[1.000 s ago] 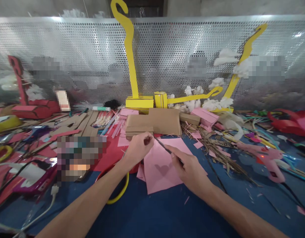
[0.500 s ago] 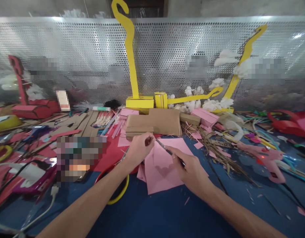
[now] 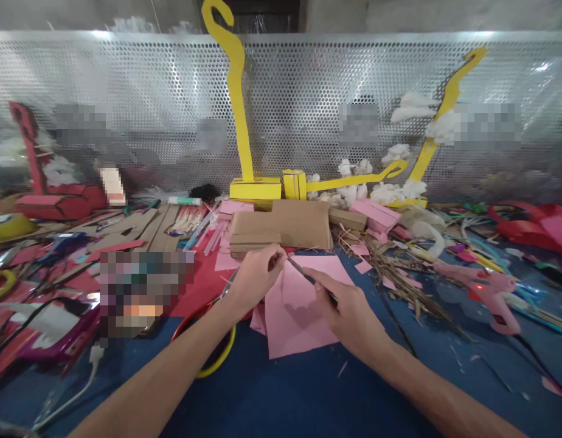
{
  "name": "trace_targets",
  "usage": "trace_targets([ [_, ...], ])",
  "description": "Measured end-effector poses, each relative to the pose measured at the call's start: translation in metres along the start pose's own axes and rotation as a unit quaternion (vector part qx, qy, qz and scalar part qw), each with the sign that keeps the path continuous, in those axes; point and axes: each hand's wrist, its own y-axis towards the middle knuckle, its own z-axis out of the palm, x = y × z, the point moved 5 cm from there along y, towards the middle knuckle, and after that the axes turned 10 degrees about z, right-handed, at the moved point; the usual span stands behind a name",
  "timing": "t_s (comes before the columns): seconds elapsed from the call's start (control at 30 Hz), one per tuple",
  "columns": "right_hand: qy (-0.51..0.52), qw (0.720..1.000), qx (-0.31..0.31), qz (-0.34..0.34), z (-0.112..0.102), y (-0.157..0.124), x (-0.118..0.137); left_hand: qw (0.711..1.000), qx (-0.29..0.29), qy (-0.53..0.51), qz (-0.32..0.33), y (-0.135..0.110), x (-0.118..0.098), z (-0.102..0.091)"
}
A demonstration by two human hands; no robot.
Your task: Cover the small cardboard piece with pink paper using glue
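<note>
Above a pink paper sheet (image 3: 303, 331), my right hand (image 3: 349, 307) grips a slim dark tool (image 3: 301, 271) with a metal front end, like a craft knife or tweezers. Its tip points up and left, reaching my left hand (image 3: 258, 271). The fingers of that hand are pinched together at the tip; whatever they hold is too small to make out. Both hands cast a shadow on the pink sheet. Just beyond them stands a folded brown cardboard piece (image 3: 303, 225). A roll of tape with a yellow rim (image 3: 221, 362) lies partly under my left forearm.
A pink glue gun (image 3: 495, 289) with a lit red light lies at the right, beside a pile of dry twigs (image 3: 409, 286). Yellow hook-shaped stands (image 3: 238, 109) rise behind, before a perforated metal panel (image 3: 299, 103). Cardboard and paper scraps crowd the left, near a white cable (image 3: 75, 395).
The whole view has shifted slightly, so things sit a little farther left. Both hands keep nearly the same pose, with the tool still at the left fingertips.
</note>
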Motion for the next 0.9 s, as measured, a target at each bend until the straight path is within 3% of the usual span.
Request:
trace_targets([
  [0.5, 0.011, 1.000, -0.004, -0.006, 0.0022, -0.0016, -0.0005, 1.000, 0.001, 0.002, 0.014, 0.0010, 0.0013, -0.0017],
  [0.9, -0.007, 1.000, -0.013, -0.009, 0.0016, -0.0020, -0.0020, 1.000, -0.001, 0.003, -0.027, -0.0016, 0.0105, 0.0025],
])
